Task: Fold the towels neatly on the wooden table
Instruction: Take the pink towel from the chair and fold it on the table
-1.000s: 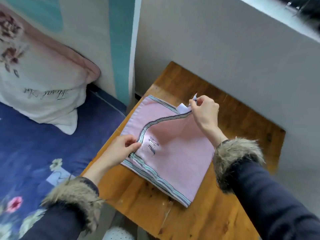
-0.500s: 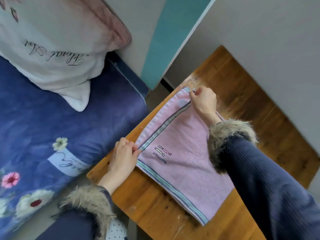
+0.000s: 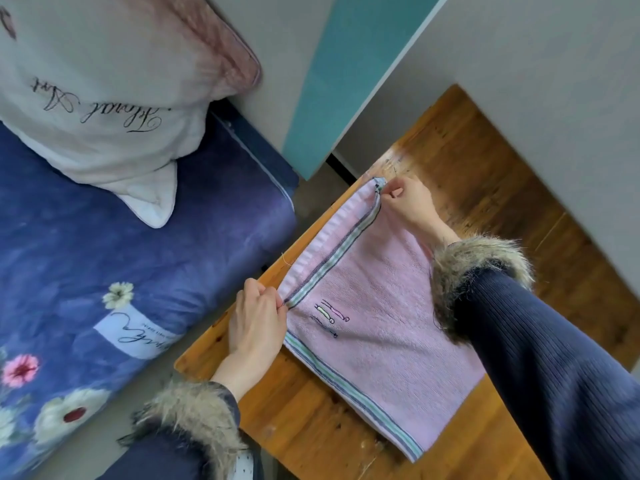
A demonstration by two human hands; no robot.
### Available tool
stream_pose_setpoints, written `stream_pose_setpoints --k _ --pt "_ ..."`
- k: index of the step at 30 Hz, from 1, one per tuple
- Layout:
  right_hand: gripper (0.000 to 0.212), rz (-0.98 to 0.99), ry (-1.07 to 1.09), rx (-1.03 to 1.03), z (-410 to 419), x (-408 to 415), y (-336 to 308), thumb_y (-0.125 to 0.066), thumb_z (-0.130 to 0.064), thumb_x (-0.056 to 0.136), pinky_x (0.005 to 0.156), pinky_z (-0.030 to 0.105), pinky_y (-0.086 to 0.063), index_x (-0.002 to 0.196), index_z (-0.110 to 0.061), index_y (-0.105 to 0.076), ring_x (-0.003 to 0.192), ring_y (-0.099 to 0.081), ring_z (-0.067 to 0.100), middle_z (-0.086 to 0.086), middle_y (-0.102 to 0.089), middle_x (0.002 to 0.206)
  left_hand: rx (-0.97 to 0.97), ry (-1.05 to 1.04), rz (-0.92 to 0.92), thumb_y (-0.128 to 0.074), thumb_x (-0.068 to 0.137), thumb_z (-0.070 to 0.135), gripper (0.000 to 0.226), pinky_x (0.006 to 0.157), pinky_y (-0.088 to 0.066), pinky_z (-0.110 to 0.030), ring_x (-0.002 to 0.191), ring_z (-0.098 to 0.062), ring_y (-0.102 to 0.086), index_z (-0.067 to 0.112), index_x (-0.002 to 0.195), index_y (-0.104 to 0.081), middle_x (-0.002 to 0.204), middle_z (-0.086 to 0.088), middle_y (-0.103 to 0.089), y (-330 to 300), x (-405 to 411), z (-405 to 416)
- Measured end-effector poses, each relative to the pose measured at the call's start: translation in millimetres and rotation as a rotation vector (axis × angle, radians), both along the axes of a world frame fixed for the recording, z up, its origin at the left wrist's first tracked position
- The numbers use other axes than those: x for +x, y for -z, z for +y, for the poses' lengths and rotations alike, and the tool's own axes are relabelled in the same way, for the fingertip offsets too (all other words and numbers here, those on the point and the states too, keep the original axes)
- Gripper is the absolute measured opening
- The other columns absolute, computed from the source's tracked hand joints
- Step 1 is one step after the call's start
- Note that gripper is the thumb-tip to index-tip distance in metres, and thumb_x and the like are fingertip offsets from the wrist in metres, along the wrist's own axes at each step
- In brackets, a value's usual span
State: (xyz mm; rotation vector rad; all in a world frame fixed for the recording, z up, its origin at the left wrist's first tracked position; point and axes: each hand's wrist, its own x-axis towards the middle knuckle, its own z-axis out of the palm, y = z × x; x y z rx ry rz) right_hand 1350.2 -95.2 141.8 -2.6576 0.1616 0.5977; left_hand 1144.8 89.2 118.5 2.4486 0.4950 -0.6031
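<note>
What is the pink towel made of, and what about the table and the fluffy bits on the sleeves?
The pink towel looks like soft cotton terry: matte, nubbly, with woven stripes. The table looks like varnished wood, showing grain and a slight shine. The sleeve cuffs look like fur, probably fake; their long shaggy fibres stick out.

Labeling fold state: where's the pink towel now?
Head view, centre-right: the pink towel lies on the wooden table, its bed-side corners pinched by the left hand and right hand.
</note>
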Motion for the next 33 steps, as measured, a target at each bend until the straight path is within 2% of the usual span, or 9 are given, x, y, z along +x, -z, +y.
stream_pose_setpoints --k 5,9,11,15,19,22,26,30,33 --pt "0.011 -0.025 0.025 0.116 -9 -9 -5 -0.057 -0.008 0.082 0.058 0.018 -0.037 0.089 -0.014 -0.051 0.077 -0.048 0.015 -0.006 -0.053 0.077 -0.046 -0.030 -0.071 -0.055 0.090 0.015 0.008 0.065 -0.037 -0.023 0.073 -0.015 -0.046 0.014 0.083 -0.054 0.093 0.000 -0.037 0 -6 -7" --pt "0.030 -0.105 -0.111 0.122 -26 -18 -26 -0.053 -0.005 0.087 0.075 0.033 -0.047 0.114 -0.016 -0.051 0.087 -0.060 0.025 0.008 -0.066 0.096 -0.004 0.040 -0.080 -0.053 0.090 0.015 0.006 0.073 -0.038 -0.029 0.082 -0.018 -0.042 0.013 0.085 -0.055 0.092 -0.004 -0.047 -1 -5 -7" --pt "0.043 -0.158 -0.175 0.095 -38 -25 -40 -0.053 -0.001 0.086 0.085 0.033 -0.044 0.124 -0.020 -0.052 0.096 -0.058 0.024 0.008 -0.064 0.109 -0.005 0.079 -0.078 -0.053 0.089 0.014 0.008 0.072 -0.036 -0.030 0.082 -0.019 -0.041 0.014 0.081 -0.050 0.089 -0.004 -0.048 -3 -1 -7" --pt "0.043 -0.218 -0.197 0.119 -62 -42 -68 -0.053 0.003 0.083 0.081 0.028 -0.043 0.118 -0.020 -0.063 0.083 -0.053 0.015 0.005 -0.065 0.104 -0.117 0.033 -0.061 -0.053 0.087 0.008 0.017 0.060 -0.037 -0.030 0.071 -0.021 -0.048 0.012 0.073 -0.044 0.087 -0.006 -0.045 -16 10 -7" --pt "0.044 -0.206 0.001 0.253 -93 -59 -102 -0.048 0.007 0.078 0.068 0.012 -0.039 0.103 -0.021 -0.071 0.079 -0.052 0.003 -0.004 -0.067 0.096 -0.187 -0.006 -0.127 -0.054 0.082 0.003 0.016 0.059 -0.033 -0.028 0.071 -0.020 -0.046 0.011 0.070 -0.046 0.083 -0.008 -0.051 -35 22 -6" --pt "0.052 -0.151 0.178 0.467 -128 -80 -132 -0.044 0.011 0.075 0.063 0.024 -0.040 0.089 -0.033 -0.070 0.071 -0.050 0.014 0.003 -0.067 0.086 -0.275 0.018 -0.193 -0.055 0.082 0.004 0.013 0.058 -0.036 -0.033 0.065 -0.018 -0.046 0.009 0.072 -0.049 0.072 -0.006 -0.055 -64 31 -15" --pt "0.056 -0.118 0.340 0.737 -182 -124 -176 -0.045 0.014 0.082 0.074 0.040 -0.039 0.093 -0.033 -0.073 0.083 -0.047 0.024 0.015 -0.066 0.093 -0.361 0.088 -0.323 -0.059 0.083 0.008 0.017 0.064 -0.040 -0.023 0.073 -0.011 -0.053 0.018 0.072 -0.053 0.075 0.003 -0.060 -109 44 -31" --pt "0.053 -0.178 0.427 0.901 -221 -171 -215 -0.044 0.016 0.084 0.072 0.027 -0.052 0.102 -0.027 -0.070 0.087 -0.060 0.020 0.005 -0.072 0.097 -0.438 0.128 -0.424 -0.061 0.084 0.007 0.012 0.068 -0.040 -0.020 0.078 -0.014 -0.055 0.016 0.077 -0.059 0.080 0.003 -0.062 -153 58 -53" --pt "0.053 -0.255 0.466 0.982 -241 -201 -235 -0.047 0.014 0.085 0.068 0.025 -0.046 0.093 -0.030 -0.075 0.079 -0.059 0.015 -0.003 -0.074 0.089 -0.482 0.158 -0.519 -0.062 0.085 0.008 0.008 0.065 -0.040 -0.011 0.074 -0.008 -0.053 0.013 0.080 -0.061 0.079 0.004 -0.061 -188 63 -73"
